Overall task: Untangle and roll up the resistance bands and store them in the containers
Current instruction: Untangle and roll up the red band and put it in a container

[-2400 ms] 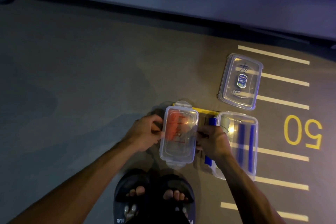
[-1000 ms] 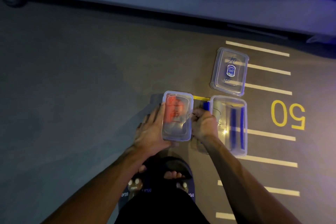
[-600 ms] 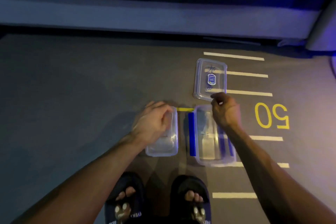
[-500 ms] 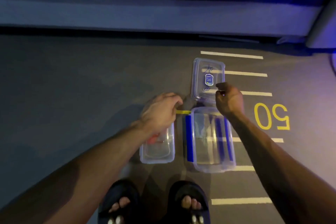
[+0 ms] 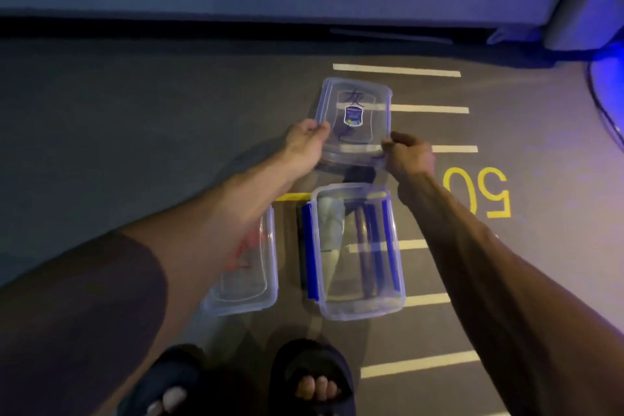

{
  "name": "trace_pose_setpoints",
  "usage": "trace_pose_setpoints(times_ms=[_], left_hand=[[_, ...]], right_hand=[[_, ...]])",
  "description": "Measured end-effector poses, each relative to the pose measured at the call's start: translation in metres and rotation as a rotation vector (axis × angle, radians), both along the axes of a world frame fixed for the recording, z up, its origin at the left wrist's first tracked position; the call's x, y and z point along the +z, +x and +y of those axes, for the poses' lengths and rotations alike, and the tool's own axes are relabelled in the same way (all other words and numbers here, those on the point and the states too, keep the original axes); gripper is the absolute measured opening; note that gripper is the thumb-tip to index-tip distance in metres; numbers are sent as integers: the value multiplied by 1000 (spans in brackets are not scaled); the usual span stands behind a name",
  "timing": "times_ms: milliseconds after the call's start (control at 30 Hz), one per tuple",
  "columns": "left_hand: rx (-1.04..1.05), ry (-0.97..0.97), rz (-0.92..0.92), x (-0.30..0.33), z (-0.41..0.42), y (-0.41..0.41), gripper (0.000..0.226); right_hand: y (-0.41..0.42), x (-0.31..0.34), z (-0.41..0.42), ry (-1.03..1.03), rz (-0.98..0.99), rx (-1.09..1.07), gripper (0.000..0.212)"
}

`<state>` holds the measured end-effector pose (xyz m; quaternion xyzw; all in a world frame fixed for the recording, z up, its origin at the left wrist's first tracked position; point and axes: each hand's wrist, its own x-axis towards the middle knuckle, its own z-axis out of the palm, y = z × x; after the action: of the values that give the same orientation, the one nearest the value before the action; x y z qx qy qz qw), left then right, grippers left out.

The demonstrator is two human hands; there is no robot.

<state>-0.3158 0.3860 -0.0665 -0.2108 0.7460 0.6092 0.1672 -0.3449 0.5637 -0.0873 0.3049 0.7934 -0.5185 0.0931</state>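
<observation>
From the head camera, both arms reach forward over the floor [image 5: 101, 132]. The left hand [image 5: 305, 142] and right hand [image 5: 407, 154] each pinch a near corner of the clear lid [image 5: 354, 121], thumbs curled over its edge. Nearer the feet, an open container [image 5: 358, 252] holds a blue resistance band [image 5: 388, 243]. Just left of it, a closed container [image 5: 248, 267] holds a red band [image 5: 244, 246].

Probably gym: marked floor [image 5: 476, 192]
</observation>
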Motion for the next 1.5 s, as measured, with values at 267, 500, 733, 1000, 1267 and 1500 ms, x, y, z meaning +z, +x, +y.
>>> trace_pose_setpoints(times_ms=[267, 500, 733, 1000, 1267, 1500], left_hand=[[163, 227, 98, 29, -8, 78, 22], [-183, -136, -9, -4, 9, 164, 12], [-238, -367, -82, -2, 25, 183, 19], [-258, -400, -157, -5, 27, 186, 20], [-177, -288, -227, -2, 27, 172, 17], [-59, 18, -331, -5, 30, 174, 26]], right_hand=[[85, 62, 35, -421, 255, 74, 30], [198, 33, 70, -215, 67, 145, 35], [209, 13, 76, 120, 35, 324, 20], [195, 10, 73, 214, 23, 400, 20], [185, 11, 68, 72, -37, 257, 10], [179, 4, 79, -275, -302, 131, 50]])
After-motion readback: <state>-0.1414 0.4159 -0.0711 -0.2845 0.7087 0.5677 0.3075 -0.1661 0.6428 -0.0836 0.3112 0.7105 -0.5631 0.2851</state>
